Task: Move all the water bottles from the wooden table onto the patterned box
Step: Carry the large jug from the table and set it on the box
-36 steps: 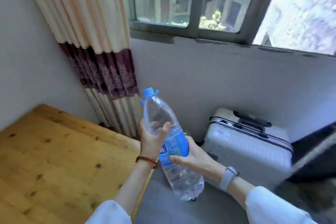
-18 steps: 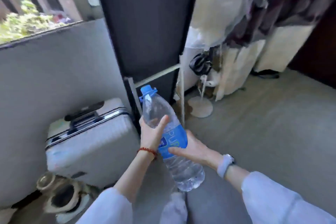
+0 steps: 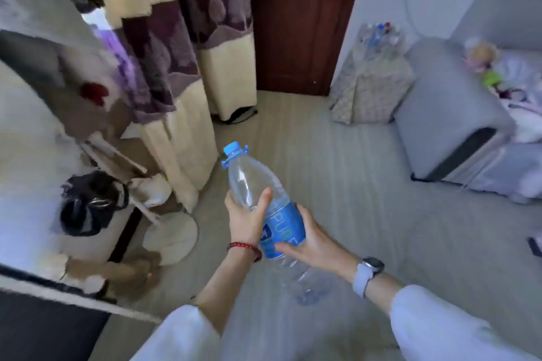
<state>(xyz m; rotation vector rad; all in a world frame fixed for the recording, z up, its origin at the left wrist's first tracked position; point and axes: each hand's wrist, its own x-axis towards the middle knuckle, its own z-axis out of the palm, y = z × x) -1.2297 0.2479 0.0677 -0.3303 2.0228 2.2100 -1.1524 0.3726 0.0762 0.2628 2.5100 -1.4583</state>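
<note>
Count, head view: one water bottle (image 3: 265,214) in hand, blue cap; two hands on it, left hand (image 3: 246,218) and right hand (image 3: 315,243). One patterned box (image 3: 371,88); several bottles (image 3: 377,35) on top, too blurred to count. One grey sofa (image 3: 445,114). One dark red door (image 3: 299,17).

The patterned box (image 3: 372,88) stands between the door (image 3: 299,20) and sofa (image 3: 457,102), bottles (image 3: 378,34) on top.
</note>
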